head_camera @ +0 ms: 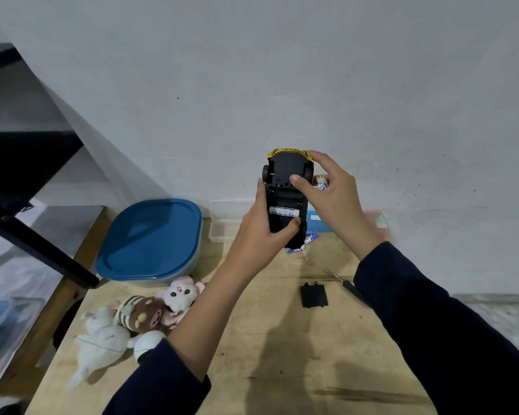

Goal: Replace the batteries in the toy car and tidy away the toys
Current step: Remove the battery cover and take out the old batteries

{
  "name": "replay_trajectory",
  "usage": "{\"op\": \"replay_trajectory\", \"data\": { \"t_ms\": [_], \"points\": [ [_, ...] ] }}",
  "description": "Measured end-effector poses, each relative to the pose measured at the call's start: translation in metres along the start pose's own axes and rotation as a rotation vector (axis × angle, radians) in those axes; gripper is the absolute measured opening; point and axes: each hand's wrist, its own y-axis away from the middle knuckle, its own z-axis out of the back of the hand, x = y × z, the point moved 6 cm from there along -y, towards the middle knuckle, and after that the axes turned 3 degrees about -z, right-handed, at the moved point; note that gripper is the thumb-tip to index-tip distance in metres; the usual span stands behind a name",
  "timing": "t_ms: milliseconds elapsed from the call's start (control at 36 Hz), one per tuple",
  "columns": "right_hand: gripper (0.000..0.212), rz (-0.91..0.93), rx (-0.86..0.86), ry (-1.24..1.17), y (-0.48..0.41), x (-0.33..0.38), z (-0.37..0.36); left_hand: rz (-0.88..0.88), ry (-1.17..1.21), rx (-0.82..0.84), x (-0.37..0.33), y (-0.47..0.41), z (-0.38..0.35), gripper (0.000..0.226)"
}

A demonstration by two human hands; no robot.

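- Head view: left hand [265, 235] grips the upturned black-and-yellow plastic toy car [285, 172], held above the wooden tabletop [282, 354], battery bay open.
- Right hand [330, 196] clamps the car's front end, with white cylindrical batteries [322, 184] tucked in its palm.
- Flat black plastic battery cover [313, 295] lies on the tabletop.

The toy car [285, 175] in your left grip [261, 235] shows a black underside with a yellow edge at its far end. The fitted battery [283, 211] in it is white with black lettering. The batteries [322, 184] in your right grip [333, 199] are white with blue-purple print, as are the loose batteries [301, 245] just under both grips. Below your right grip, the cover [313, 295] is black against the pale wooden surface [282, 369]. Left of your left grip, the lid [150, 238] is blue. Lower left of that grip, the plush toys [150, 313] are white, pink, and brown with cream-and-dark stripes. Your sleeves [432, 324] are dark navy.
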Motion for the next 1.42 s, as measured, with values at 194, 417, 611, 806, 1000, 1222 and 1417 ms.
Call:
{"op": "replay_trajectory", "data": {
  "t_ms": [194, 417, 611, 806, 1000, 1222, 1417],
  "points": [
    [0.037, 0.024, -0.012, 0.02, 0.0, 0.002, 0.007, 0.02, -0.109, -0.055, -0.003, -0.006, -0.003, 0.053],
    [0.036, 0.054, 0.01, 0.059, 0.006, 0.004, 0.004, 0.138, -0.27, -0.115, 0.0, -0.008, -0.01, 0.061],
    [0.034, 0.067, 0.037, 0.06, 0.006, 0.008, 0.0, 0.147, -0.351, -0.181, -0.005, -0.004, -0.008, 0.064],
    [0.034, 0.079, 0.045, 0.088, 0.01, 0.006, -0.005, 0.16, -0.422, -0.162, -0.004, 0.0, -0.004, 0.061],
    [0.037, 0.06, 0.043, 0.086, 0.012, 0.0, -0.008, 0.128, -0.47, -0.129, -0.004, 0.0, -0.002, 0.058],
    [0.035, 0.024, 0.049, 0.066, 0.011, -0.005, -0.004, 0.101, -0.392, -0.107, -0.003, 0.005, -0.002, 0.047],
    [0.035, -0.019, 0.056, 0.094, 0.014, -0.011, -0.009, 0.107, -0.427, -0.096, 0.001, 0.008, -0.003, 0.05]
  ]
}}
